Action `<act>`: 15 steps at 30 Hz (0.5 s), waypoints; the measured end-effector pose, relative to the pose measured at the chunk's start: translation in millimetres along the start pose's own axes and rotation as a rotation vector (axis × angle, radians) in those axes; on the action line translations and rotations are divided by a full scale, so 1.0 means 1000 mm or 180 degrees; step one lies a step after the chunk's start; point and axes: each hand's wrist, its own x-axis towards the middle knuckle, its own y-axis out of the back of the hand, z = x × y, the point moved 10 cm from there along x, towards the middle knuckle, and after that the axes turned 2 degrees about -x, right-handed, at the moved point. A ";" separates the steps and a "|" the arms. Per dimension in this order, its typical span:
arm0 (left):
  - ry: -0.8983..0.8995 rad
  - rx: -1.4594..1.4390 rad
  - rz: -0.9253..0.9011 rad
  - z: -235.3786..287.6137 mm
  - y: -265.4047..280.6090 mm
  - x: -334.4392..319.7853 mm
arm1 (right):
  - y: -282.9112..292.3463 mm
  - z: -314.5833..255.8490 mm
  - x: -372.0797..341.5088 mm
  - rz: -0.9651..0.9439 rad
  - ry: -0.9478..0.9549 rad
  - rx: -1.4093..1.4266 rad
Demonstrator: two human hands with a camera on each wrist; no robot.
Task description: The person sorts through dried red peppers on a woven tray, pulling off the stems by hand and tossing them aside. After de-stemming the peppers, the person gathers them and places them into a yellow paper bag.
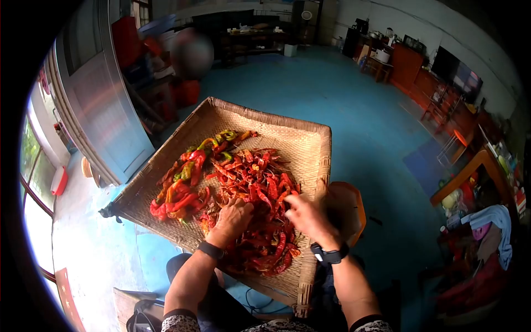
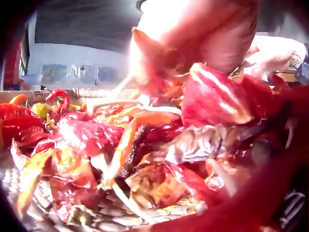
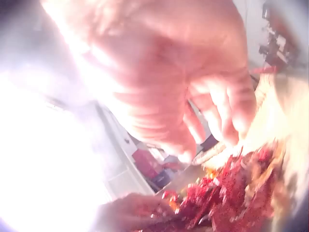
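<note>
Red dried peppers (image 1: 271,191) lie heaped in a square woven tray (image 1: 310,141). The left hand (image 1: 231,220) reaches down into the near-left part of the heap, knuckles up. In the left wrist view the left hand (image 2: 207,34) is above wrinkled peppers (image 2: 91,135); its fingertips are hidden, so any hold cannot be made out. Over the right side of the heap is the right hand (image 1: 311,221). The right wrist view shows the right hand (image 3: 164,72) with loosely bent, parted fingers above the blurred peppers (image 3: 231,193), nothing between them.
Larger red and green peppers (image 1: 185,182) lie along the tray's left side. An orange-rimmed container (image 1: 360,210) stands beside the tray's right edge. Blue floor (image 1: 381,160) stretches beyond, with a door (image 1: 105,94) at left and clothes (image 1: 495,227) piled at right.
</note>
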 end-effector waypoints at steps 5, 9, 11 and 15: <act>-0.0078 -0.0301 0.0133 0.015 0.009 0.002 | -0.072 -0.024 -0.014 -0.1366 0.0439 -0.0936; -0.0102 -0.0783 0.0498 0.024 0.034 0.005 | -0.064 -0.021 -0.012 -0.1395 0.0648 -0.0970; -0.0172 -0.1002 0.0778 0.025 0.047 0.003 | -0.041 -0.022 -0.005 -0.0852 0.0453 -0.0163; -0.0056 -0.1352 0.0558 0.031 0.051 0.002 | -0.025 -0.030 0.003 -0.0503 0.0083 0.1373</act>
